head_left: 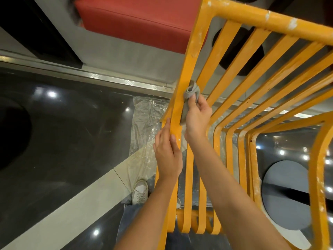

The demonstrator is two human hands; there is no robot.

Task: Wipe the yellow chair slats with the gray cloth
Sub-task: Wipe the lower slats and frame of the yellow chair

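We see a yellow chair (pixel 232 83) flecked with white, a gray cloth (pixel 191 91) on it, a red cushion (pixel 137 17) at eleven o'clock, glossy black floor (pixel 63 123) with a pale band, and a white shoe (pixel 140 192) at six.

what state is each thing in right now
gray cloth: bunched, pressed on a slat
right hand: gripping the cloth
left hand: fingers straight, resting on the outer slat
yellow chair: white specks on frame
plastic sheet: spread on floor, crumpled
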